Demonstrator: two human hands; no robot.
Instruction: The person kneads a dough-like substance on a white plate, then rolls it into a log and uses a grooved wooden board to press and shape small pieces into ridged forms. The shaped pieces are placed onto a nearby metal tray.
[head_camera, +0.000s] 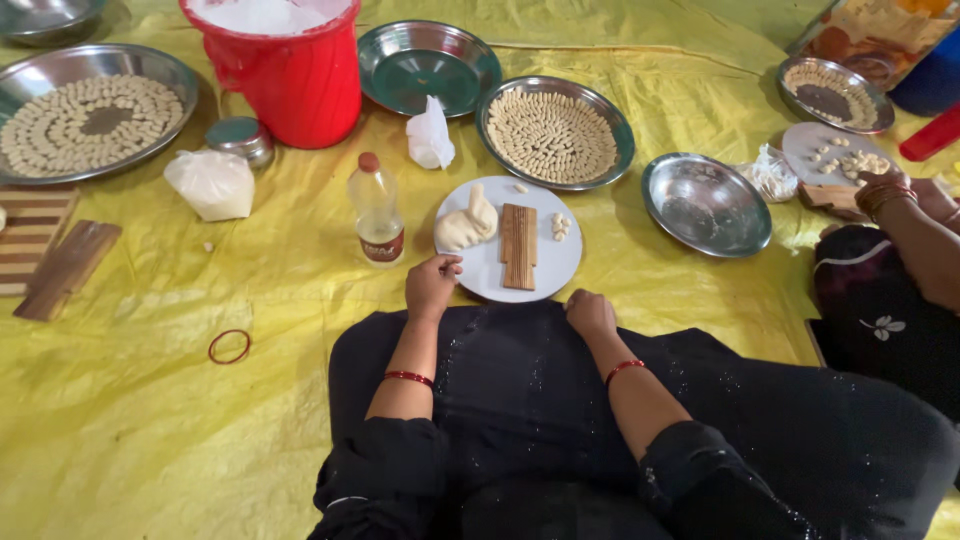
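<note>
My left hand (431, 286) rests at the near-left rim of a white round board (492, 275), fingers curled, pinching at something too small to make out. My right hand (590, 313) lies closed on my black-clad lap just below the board. On the board sit a lump of pale dough (466, 226), a small ridged wooden paddle (518, 246) and a few shaped dough pieces (559, 226). A steel plate (555, 132) full of several shaped pieces stands just beyond.
A small oil bottle (377, 212) stands left of the board, with a red bucket (285, 70), empty steel plates (428, 66) (705, 203) and a filled plate (90, 112) around. Another person's hand (890, 195) works at right. A red bangle (229, 346) lies on the yellow sheet.
</note>
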